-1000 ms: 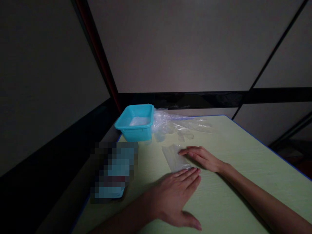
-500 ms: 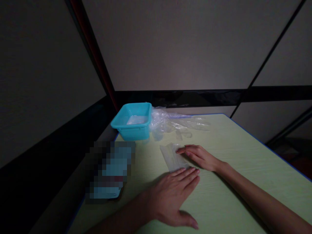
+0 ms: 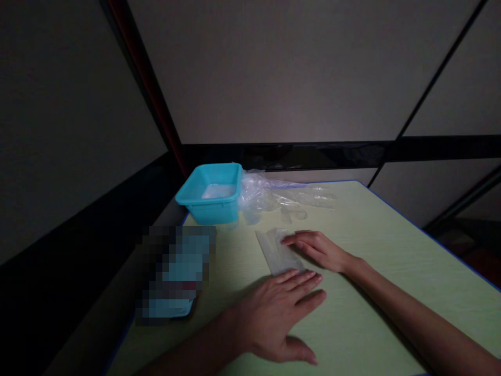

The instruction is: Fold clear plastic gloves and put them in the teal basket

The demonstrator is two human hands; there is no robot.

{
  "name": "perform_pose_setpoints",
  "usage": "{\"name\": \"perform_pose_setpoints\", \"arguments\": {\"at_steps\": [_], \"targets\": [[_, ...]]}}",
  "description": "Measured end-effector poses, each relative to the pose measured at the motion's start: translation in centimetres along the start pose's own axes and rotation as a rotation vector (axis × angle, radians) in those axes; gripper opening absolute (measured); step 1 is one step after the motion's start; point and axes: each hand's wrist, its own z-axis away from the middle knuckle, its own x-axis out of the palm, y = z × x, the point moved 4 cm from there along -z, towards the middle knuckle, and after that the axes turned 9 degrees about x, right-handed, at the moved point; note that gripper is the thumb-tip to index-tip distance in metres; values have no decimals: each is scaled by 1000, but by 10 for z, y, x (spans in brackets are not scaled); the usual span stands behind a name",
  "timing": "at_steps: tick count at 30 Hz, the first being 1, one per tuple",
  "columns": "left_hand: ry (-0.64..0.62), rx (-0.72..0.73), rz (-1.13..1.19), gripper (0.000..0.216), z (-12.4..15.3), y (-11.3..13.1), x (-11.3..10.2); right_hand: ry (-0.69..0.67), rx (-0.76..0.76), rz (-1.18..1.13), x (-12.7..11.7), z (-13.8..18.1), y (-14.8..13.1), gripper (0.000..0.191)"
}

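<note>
A small translucent plastic bag lies flat on the pale green table. Over its near edge rests my left hand, palm down, fingers stretched and thumb apart. My right hand is on the bag's right side, its fingertips touching the plastic and its fingers extended. Neither hand grips anything. Part of the bag's near and right edges is hidden beneath the fingers.
At the far left corner stands a turquoise plastic basin with something whitish inside. Crumpled clear plastic spreads beside it along the back edge. A blurred-out bluish flat object lies at the left edge. A panelled wall rises behind the table.
My left hand's fingers have spread slightly wider at the bag's near edge. The right hand and the bag stay nearly in place; the whole view has shifted a little.
</note>
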Motion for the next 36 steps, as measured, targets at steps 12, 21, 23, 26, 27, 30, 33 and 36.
{"name": "perform_pose_setpoints", "arguments": {"at_steps": [12, 21, 23, 26, 27, 30, 33, 36], "targets": [[-30, 105, -104, 67, -1, 4, 0, 56, -41, -84, -4, 3, -1, 32], [495, -70, -244, 30, 15, -19, -22, -11, -79, 65, -2, 5, -3, 34], [492, -115, -245, 27, 19, -28, -24, -7, -74, 73, -1, 4, -3, 33], [435, -201, -263, 28, 23, -37, -24, 18, -66, 63, 0, 5, -2, 32], [426, -248, -276, 30, 24, -40, -23, 31, -75, 55, 0, 5, -2, 31], [401, -382, -317, 42, 28, -46, -22, 52, -120, 31, -2, 9, -5, 25], [362, -445, -336, 54, 29, -50, -19, 49, -117, 23, -5, 14, -6, 16], [339, -470, -334, 61, 29, -52, -17, 37, -70, 46, -8, 16, -5, 16]]}}
